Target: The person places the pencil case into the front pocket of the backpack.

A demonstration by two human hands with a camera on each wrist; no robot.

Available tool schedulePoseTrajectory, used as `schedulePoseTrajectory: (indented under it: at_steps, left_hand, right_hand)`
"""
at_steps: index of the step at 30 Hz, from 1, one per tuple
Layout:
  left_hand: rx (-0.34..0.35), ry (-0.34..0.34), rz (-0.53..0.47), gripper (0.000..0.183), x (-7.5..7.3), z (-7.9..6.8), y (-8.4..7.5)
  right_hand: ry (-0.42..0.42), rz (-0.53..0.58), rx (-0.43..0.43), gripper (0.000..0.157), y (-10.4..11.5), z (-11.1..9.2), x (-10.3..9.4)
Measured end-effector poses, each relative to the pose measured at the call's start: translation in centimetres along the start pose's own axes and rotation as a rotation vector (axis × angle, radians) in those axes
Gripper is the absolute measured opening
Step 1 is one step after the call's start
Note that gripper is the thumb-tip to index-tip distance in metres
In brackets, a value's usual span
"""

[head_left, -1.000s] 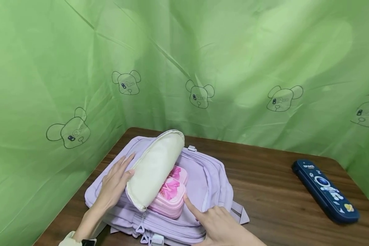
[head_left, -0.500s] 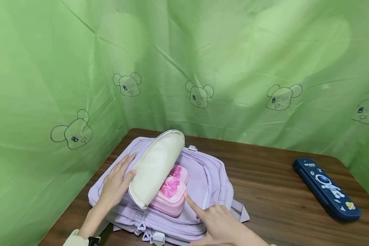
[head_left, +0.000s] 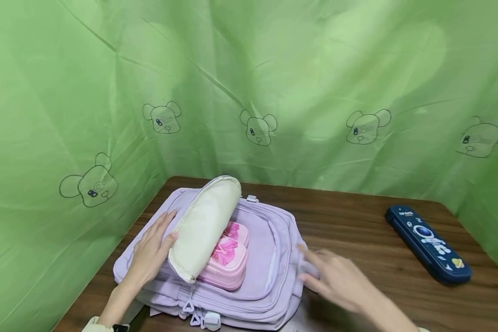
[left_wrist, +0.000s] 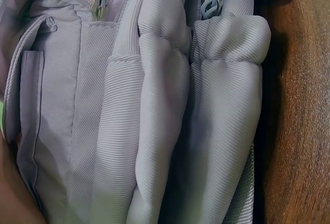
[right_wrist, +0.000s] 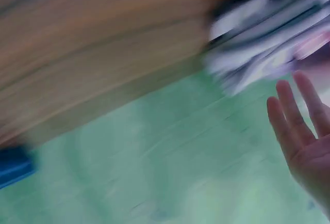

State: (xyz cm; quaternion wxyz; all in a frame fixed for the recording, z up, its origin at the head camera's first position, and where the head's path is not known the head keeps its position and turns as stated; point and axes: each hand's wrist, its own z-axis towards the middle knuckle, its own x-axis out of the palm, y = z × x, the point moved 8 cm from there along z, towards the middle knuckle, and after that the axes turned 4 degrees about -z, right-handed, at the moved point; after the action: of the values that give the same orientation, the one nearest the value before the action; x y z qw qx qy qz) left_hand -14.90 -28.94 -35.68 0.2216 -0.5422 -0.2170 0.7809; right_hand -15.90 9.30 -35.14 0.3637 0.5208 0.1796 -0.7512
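A lilac backpack (head_left: 261, 258) lies on the table with its front pocket flap folded back, showing a cream lining (head_left: 205, 226). Inside that pocket sits a pink case (head_left: 228, 260) with flower prints, partly covered by the flap. My left hand (head_left: 151, 251) rests on the backpack's left part, fingers extended, thumb at the flap's edge. Off the backpack's right side, my right hand (head_left: 336, 276) is blurred by motion, its fingers extended and holding nothing. The right wrist view shows that hand's spread fingers (right_wrist: 291, 113) too. Grey-lilac zippered side panels (left_wrist: 165, 105) fill the left wrist view.
A dark blue pencil case (head_left: 429, 244) with space pictures lies on the right of the brown wooden table (head_left: 348, 226). Green curtain (head_left: 307, 83) with bear outlines hangs behind and at the left. Zip pulls (head_left: 192, 313) dangle at the backpack's near side.
My right hand has left the pink case and moved right, off the backpack. My left hand has stayed on the backpack. The head view has shifted slightly.
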Motion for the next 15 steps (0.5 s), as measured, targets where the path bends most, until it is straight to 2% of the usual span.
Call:
schedulePoseTrajectory:
  at_steps: [4,8,12,15]
  left_hand:
    - [-0.003,-0.001,0.001,0.053,-0.1,-0.2,0.3]
    - [0.001,-0.008,-0.002,0.053,-0.2,-0.1,0.3]
    - [0.014,-0.013,-0.008,0.053,-0.1,0.0,0.4]
    - [0.020,-0.016,-0.013,0.053,0.0,0.0,0.4]
  right_hand:
    - [0.073,-0.087,0.221,0.059,-7.6,-2.9,-1.6]
    - [0.109,-0.182,0.376,0.066,-15.5,-7.0,-3.3]
    - [0.160,-0.248,0.574,0.080,-23.1,-12.1,-4.2]
    - [0.255,-0.250,0.742,0.097,-27.3,-15.8,-4.2]
